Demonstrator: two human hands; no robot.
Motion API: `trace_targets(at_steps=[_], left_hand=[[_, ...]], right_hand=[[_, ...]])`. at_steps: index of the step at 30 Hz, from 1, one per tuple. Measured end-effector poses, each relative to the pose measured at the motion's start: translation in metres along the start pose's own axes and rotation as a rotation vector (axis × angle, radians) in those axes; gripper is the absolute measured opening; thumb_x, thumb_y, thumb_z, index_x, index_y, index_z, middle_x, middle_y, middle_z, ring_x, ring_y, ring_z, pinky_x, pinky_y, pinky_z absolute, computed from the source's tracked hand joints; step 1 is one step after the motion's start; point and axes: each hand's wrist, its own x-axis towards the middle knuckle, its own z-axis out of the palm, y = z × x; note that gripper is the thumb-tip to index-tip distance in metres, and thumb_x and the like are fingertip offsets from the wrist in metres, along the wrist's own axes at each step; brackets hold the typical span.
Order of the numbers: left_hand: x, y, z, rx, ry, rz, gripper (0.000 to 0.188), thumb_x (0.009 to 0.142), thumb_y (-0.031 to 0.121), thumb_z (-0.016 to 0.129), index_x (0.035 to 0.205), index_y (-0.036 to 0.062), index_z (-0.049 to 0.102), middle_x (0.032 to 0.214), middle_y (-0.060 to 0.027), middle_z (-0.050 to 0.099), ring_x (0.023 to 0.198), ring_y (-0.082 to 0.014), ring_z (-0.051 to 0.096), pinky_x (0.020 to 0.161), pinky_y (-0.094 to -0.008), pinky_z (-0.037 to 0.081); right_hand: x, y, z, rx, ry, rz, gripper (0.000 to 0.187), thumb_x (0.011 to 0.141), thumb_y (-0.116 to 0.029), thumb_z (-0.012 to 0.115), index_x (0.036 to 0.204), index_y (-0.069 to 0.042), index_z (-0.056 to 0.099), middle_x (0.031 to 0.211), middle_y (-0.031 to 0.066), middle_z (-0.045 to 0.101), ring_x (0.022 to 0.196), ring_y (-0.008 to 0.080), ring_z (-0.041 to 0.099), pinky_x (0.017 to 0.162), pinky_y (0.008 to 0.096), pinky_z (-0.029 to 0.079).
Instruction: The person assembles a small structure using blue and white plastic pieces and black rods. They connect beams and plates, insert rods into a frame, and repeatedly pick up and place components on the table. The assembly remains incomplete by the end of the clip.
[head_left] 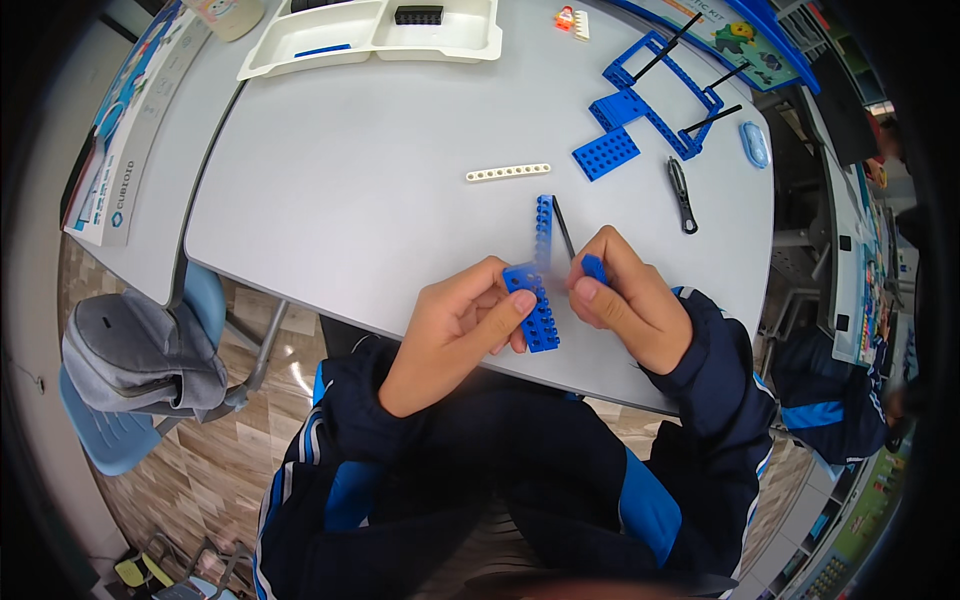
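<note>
Currently, a blue studded block (pixel 541 328) is grasped by the left hand (pixel 465 315), its long axis running far to near; apart, to the block's right, 1 small blue piece (pixel 594 267) is pinched in the right hand (pixel 628 305).

The head-worn fisheye camera looked steeply down from above the near edge of the grey table (pixel 350 200), facing across its top from the wearer's side. It was close enough that the left hand (pixel 465 320) and right hand (pixel 632 308) showed clearly by that edge; the wide view also took in floor (pixel 245 440) to the table's left.
</note>
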Motion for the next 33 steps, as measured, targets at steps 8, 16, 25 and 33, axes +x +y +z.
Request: trace_targets(at_steps=[8,16,25,33], left_hand=[[0.001,0.0,0.006,0.027,0.037,0.015,0.014,0.097,0.008,0.06,0.1,-0.0048,0.056,0.084,-0.0052,0.06,0.073,-0.0085,0.059,0.067,-0.023,0.049],[0.003,-0.005,0.008,0.079,0.044,0.059,0.013,0.095,0.007,0.063,0.096,-0.0056,0.059,0.084,-0.005,0.058,0.073,-0.0085,0.059,0.065,-0.0241,0.051],[0.002,-0.008,0.006,0.124,0.03,0.078,0.012,0.094,0.007,0.064,0.095,-0.0049,0.061,0.084,-0.0048,0.058,0.072,-0.0083,0.059,0.063,-0.0228,0.048],[0.001,-0.007,0.006,0.135,0.012,0.077,0.013,0.095,0.009,0.063,0.093,-0.0034,0.061,0.082,-0.004,0.058,0.07,-0.0074,0.058,0.062,-0.0222,0.046]], right_hand=[[0.006,0.006,-0.002,-0.172,0.134,-0.307,0.02,0.095,-0.014,0.061,0.108,0.002,0.064,0.085,0.0073,0.057,0.073,0.017,0.054,0.073,0.0279,0.045],[0.005,0.004,0.005,0.334,0.06,-0.001,0.014,0.091,-0.01,0.07,0.093,-0.003,0.058,0.087,0.0013,0.054,0.078,0.0095,0.053,0.075,0.0261,0.045],[0.008,0.009,0.004,0.486,-0.012,0.01,0.013,0.09,-0.004,0.07,0.089,-0.002,0.057,0.087,0.0051,0.067,0.079,0.0081,0.063,0.071,0.0242,0.051],[0.009,0.005,-0.002,0.491,-0.036,0.083,0.013,0.087,-0.002,0.072,0.084,-0.001,0.06,0.082,0.007,0.068,0.072,0.0093,0.064,0.062,0.0231,0.05]])
